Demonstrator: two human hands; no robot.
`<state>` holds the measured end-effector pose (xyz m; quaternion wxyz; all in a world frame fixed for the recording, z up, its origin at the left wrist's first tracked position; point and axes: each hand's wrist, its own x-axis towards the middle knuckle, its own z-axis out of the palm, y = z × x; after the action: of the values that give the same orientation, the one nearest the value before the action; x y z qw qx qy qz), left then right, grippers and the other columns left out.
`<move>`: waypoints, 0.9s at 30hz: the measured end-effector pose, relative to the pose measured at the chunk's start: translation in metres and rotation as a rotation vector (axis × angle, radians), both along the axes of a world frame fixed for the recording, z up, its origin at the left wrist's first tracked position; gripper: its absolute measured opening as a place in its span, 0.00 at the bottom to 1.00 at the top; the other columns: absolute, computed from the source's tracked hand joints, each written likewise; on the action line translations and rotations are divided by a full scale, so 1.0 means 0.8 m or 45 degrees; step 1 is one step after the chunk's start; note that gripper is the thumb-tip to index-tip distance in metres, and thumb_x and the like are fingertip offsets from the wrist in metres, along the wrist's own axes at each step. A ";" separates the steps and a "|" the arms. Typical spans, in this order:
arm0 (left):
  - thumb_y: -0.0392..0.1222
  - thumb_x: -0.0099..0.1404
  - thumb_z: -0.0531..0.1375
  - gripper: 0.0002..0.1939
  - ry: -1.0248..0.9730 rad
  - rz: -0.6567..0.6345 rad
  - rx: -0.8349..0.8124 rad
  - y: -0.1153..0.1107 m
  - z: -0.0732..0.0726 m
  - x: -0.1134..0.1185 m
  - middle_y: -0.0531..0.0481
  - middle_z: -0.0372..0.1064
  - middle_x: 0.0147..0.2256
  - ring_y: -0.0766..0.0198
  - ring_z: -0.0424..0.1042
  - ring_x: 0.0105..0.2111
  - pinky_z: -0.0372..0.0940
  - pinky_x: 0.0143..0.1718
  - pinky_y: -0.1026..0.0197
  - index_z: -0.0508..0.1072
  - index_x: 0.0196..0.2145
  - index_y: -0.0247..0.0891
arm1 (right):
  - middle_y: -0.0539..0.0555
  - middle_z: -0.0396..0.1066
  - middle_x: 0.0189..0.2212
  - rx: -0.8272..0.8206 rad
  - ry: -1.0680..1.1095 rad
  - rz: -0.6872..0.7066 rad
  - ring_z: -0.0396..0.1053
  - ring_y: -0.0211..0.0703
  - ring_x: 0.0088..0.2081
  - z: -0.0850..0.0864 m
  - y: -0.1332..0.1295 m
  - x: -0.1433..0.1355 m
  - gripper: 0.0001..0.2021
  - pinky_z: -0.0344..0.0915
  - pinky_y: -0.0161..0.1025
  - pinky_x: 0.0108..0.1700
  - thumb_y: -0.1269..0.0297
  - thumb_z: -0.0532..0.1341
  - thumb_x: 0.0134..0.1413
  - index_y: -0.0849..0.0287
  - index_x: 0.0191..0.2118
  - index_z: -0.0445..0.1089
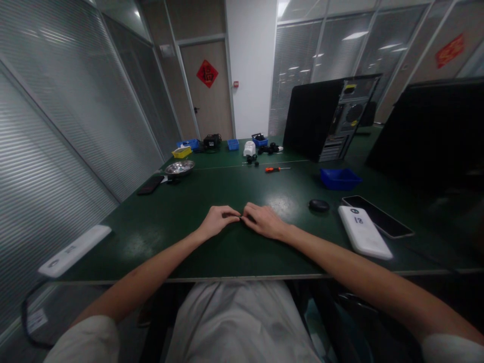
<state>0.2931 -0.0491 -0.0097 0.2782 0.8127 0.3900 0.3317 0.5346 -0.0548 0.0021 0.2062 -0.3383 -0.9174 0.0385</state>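
Both hands meet fingertip to fingertip just above the green table [227, 257], near the middle of the view. My left hand [219, 221] is closed in a pinch, thumb and fingers together at its right end. My right hand [263, 221] is also pinched, its fingertips beside those of the left. A tiny dark thing shows between the fingertips, too small to name. Behind the hands lies an orange screwdriver [273, 170]. To the right of my right hand sits a black mouse-shaped object [318, 205].
At the right are a white device [363, 232], a dark phone-like slab [381, 217], a blue tray [340, 179] and a computer case [333, 118]. At the left lie a metal bowl [180, 168], a dark phone [150, 185] and another white device [75, 250].
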 end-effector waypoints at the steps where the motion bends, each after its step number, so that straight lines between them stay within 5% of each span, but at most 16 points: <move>1: 0.45 0.66 0.66 0.11 -0.016 0.000 -0.005 0.000 0.000 0.000 0.46 0.79 0.42 0.57 0.77 0.41 0.69 0.46 0.58 0.84 0.43 0.40 | 0.53 0.69 0.41 -0.007 -0.001 -0.001 0.65 0.38 0.34 0.001 0.000 0.000 0.08 0.51 0.36 0.33 0.60 0.55 0.70 0.57 0.44 0.66; 18: 0.46 0.71 0.60 0.13 0.140 -0.069 0.173 -0.007 0.018 -0.002 0.44 0.74 0.40 0.62 0.70 0.35 0.65 0.38 0.62 0.81 0.40 0.36 | 0.52 0.70 0.40 -0.013 -0.011 -0.032 0.65 0.38 0.33 0.003 -0.001 0.000 0.08 0.49 0.36 0.33 0.59 0.57 0.69 0.57 0.43 0.69; 27: 0.46 0.74 0.57 0.14 0.187 0.067 0.281 0.004 0.017 -0.003 0.44 0.73 0.42 0.60 0.70 0.38 0.66 0.40 0.59 0.79 0.43 0.37 | 0.52 0.70 0.40 -0.042 0.000 -0.029 0.65 0.37 0.33 0.007 -0.003 0.000 0.07 0.51 0.36 0.33 0.60 0.57 0.69 0.57 0.43 0.69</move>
<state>0.2908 -0.0459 0.0041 0.1490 0.8499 0.3917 0.3194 0.5348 -0.0576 0.0080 0.2011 -0.3520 -0.9127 0.0512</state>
